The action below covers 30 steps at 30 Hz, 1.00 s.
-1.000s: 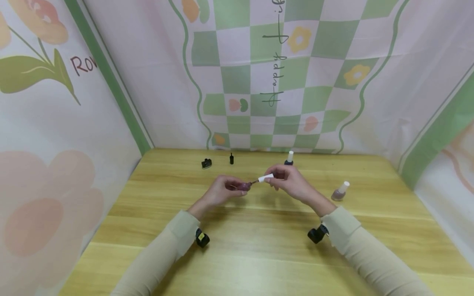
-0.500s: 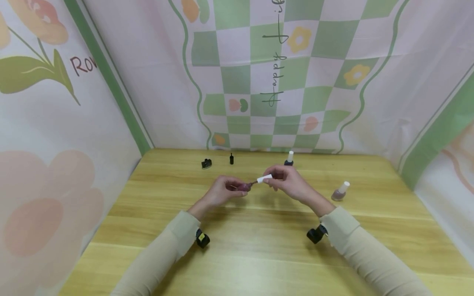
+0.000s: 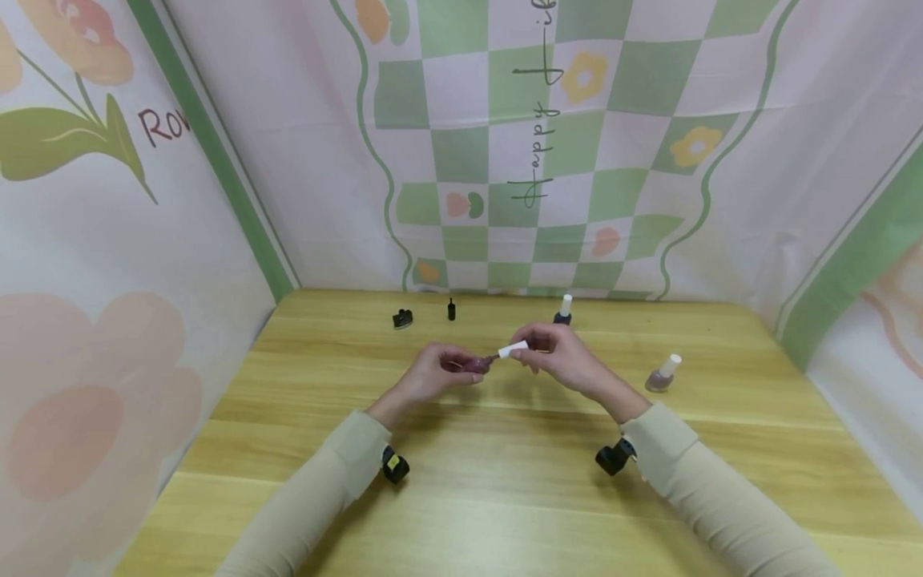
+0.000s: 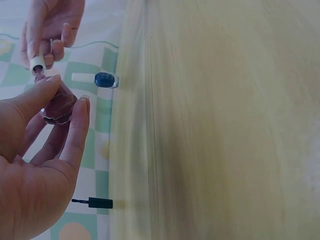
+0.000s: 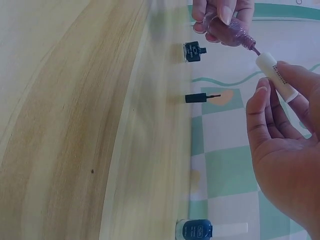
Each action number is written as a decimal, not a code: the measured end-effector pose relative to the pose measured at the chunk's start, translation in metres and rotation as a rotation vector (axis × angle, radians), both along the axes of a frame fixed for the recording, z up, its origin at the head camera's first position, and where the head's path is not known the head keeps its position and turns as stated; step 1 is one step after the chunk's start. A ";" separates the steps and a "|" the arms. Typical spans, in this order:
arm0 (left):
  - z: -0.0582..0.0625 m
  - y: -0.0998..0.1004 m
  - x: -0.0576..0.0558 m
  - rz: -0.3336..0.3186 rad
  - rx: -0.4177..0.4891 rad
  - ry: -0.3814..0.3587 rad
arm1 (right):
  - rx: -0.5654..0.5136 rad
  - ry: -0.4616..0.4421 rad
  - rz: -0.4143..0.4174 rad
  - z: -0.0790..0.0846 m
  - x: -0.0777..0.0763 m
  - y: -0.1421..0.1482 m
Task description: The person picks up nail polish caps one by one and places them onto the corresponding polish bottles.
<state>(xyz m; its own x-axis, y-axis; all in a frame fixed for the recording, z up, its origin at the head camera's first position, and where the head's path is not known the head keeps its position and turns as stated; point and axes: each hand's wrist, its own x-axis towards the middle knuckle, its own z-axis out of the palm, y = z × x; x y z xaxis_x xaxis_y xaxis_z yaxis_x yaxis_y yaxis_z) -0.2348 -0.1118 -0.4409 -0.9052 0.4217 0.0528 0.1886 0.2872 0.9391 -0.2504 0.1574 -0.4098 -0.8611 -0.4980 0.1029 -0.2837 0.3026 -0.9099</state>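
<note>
White cap (image 3: pixel 513 349) moved closer to purple bottle (image 3: pixel 477 365). Right hand (image 3: pixel 561 355) pinches cap; left hand (image 3: pixel 429 377) grips bottle, towards table's (image 3: pixel 476 497) far edge. Best keep brush (image 5: pixel 256 50) aligned with neck (image 5: pixel 248 42).

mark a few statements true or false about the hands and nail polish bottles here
1. The left hand holds the plum nail polish bottle. True.
2. The right hand holds a black cap. False: it pinches the white brush cap.
3. That cap is fully screwed onto the bottle in the left hand. False: a stretch of brush stem shows between cap and bottle neck.
4. The black brush cap stands with its brush pointing up. True.
5. The dark blue nail polish bottle is uncapped. False: a tall white cap sits on it.
6. The black nail polish bottle has no cap on. True.
</note>
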 end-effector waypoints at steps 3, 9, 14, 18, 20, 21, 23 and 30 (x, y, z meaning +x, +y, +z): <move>0.000 0.000 0.000 -0.006 -0.003 0.004 | 0.004 -0.004 -0.001 -0.001 0.000 0.000; 0.004 0.002 0.003 -0.008 -0.006 0.007 | 0.010 -0.012 -0.001 -0.001 0.000 -0.002; 0.004 0.002 0.003 -0.003 -0.006 -0.001 | 0.011 -0.002 0.005 -0.001 0.000 -0.002; 0.000 0.002 0.001 -0.004 -0.005 -0.003 | 0.006 0.002 0.012 -0.001 0.000 -0.003; 0.000 0.002 0.001 -0.005 -0.003 -0.002 | 0.001 0.000 0.016 -0.001 0.000 -0.003; 0.000 0.003 0.001 -0.004 -0.003 -0.003 | 0.001 0.000 0.017 -0.001 0.000 -0.003; 0.000 0.003 0.001 -0.004 -0.002 -0.003 | 0.001 0.000 0.020 -0.001 0.000 -0.004; 0.009 0.006 0.006 -0.011 -0.008 -0.015 | 0.003 0.005 0.029 -0.001 0.001 -0.005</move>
<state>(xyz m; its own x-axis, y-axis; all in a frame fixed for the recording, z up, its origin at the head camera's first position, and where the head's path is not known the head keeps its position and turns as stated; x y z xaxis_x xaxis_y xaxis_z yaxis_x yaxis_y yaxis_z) -0.2292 -0.1058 -0.4321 -0.9012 0.4318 0.0359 0.1779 0.2931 0.9394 -0.2497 0.1521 -0.4105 -0.8455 -0.5234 0.1058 -0.2971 0.2965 -0.9076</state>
